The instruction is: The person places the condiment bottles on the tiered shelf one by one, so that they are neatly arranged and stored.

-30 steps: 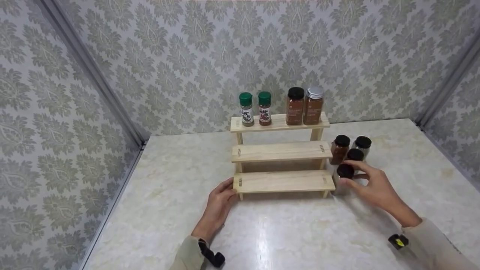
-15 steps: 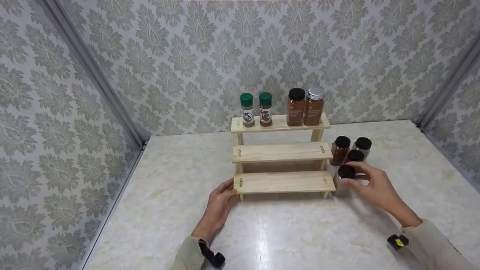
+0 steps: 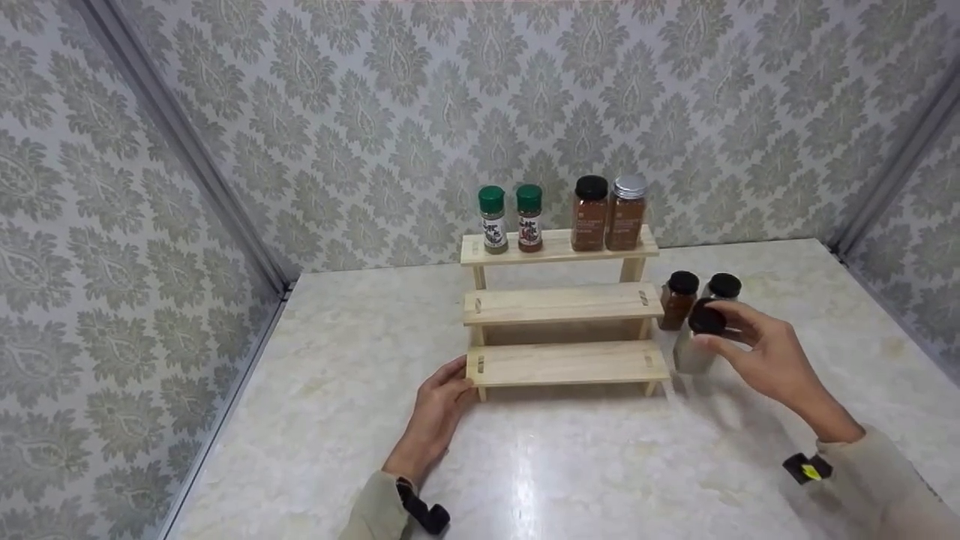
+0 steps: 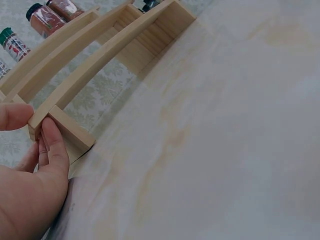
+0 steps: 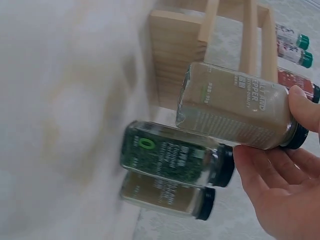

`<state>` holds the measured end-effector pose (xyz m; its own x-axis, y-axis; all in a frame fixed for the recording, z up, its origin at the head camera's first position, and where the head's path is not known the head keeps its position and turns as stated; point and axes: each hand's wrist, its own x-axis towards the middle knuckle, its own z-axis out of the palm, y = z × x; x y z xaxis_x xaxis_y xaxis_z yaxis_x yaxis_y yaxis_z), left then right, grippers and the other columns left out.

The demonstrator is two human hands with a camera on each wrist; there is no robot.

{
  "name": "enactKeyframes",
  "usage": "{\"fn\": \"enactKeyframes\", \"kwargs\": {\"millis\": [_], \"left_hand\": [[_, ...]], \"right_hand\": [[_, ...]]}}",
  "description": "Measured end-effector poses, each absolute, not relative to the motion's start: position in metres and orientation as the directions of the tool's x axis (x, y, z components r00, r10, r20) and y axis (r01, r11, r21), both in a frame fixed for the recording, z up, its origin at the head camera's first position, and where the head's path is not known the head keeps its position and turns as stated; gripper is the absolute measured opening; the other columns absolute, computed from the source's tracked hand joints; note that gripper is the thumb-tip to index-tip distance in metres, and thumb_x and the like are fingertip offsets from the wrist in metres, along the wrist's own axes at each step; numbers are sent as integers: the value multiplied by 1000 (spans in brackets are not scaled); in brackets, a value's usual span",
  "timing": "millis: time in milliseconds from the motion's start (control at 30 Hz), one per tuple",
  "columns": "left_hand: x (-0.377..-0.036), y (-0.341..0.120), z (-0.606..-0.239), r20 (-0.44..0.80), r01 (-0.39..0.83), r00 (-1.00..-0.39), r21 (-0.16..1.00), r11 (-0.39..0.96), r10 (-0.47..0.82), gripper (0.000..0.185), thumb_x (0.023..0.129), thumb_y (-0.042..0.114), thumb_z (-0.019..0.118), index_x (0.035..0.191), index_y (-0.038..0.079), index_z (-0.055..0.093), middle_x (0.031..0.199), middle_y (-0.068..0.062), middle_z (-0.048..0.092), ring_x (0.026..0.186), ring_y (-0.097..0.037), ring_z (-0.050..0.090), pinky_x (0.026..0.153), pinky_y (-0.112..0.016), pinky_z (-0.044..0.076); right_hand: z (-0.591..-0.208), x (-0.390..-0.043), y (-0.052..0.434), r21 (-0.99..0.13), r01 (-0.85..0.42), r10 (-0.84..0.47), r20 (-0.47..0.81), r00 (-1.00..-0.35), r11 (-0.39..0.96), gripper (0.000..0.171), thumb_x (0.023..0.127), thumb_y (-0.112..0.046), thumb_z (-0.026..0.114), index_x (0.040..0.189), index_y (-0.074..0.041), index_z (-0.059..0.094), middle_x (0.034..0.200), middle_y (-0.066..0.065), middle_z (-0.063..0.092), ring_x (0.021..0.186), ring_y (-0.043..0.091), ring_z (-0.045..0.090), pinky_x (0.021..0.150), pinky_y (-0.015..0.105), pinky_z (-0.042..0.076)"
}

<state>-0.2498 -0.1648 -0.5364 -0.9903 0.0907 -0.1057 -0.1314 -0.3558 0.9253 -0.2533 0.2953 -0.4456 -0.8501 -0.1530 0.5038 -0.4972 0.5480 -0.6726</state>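
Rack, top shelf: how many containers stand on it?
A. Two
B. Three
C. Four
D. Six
C: the head view shows two green-capped bottles, a black-lidded jar and a silver-lidded jar on the rack's top shelf.

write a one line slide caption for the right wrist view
Right hand grips a black-capped pepper jar lifted above two jars beside the wooden rack.
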Motion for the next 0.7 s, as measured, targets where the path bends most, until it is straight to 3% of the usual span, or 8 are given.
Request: {"fn": "enactKeyframes", "kwargs": {"millis": [133, 333, 400, 533, 700], "left_hand": [[-249, -166, -536, -98, -125, -991, 927, -354, 93, 62, 100, 3, 58, 158, -9, 39, 165, -28, 38, 140, -27, 55, 113, -32, 51], [-251, -166, -539, -85, -115, -991, 931, -346, 101, 62, 101, 2, 53, 159, -9, 36, 165, -29, 37, 143, -28, 51, 116, -34, 48], [-251, -165, -539, -85, -114, -992, 930, -349, 98, 61, 101, 1, 52, 159, -9, 37, 165, -29, 37, 143, -28, 51, 116, -34, 47], [-250, -165, -538, -87, -115, -992, 931, -347, 96, 61, 101, 1, 52, 159, -10, 37, 165, -29, 38, 142, -29, 52, 116, -33, 48], [-250, -164, -538, -98, -124, -991, 932, -340, 93, 61, 101, 2, 53, 159, -9, 38, 166, -29, 37, 144, -30, 50, 121, -38, 45]], "right_hand": [[-430, -255, 295, -667, -522, -148, 534, -833, 532, 50, 92, 3, 80, 140, 2, 67, 121, 22, 73, 105, -15, 62, 88, 3, 51], [-403, -259, 292, -682, -523, -129, 541, -831, 511, 47, 92, -1, 81, 137, 0, 69, 116, -12, 71, 105, -9, 66, 88, 6, 53], [-395, -260, 290, -681, -520, -126, 540, -832, 516, 46, 92, -1, 82, 136, -1, 70, 113, -17, 69, 104, -8, 66, 87, 6, 53], [-383, -265, 281, -681, -523, -130, 540, -831, 512, 45, 92, -3, 83, 135, -2, 71, 111, -11, 71, 101, -8, 67, 86, 5, 54], [-368, -271, 261, -699, -528, -141, 533, -834, 482, 44, 93, -9, 83, 135, -2, 71, 116, 12, 75, 99, -7, 70, 85, 8, 56]]}}
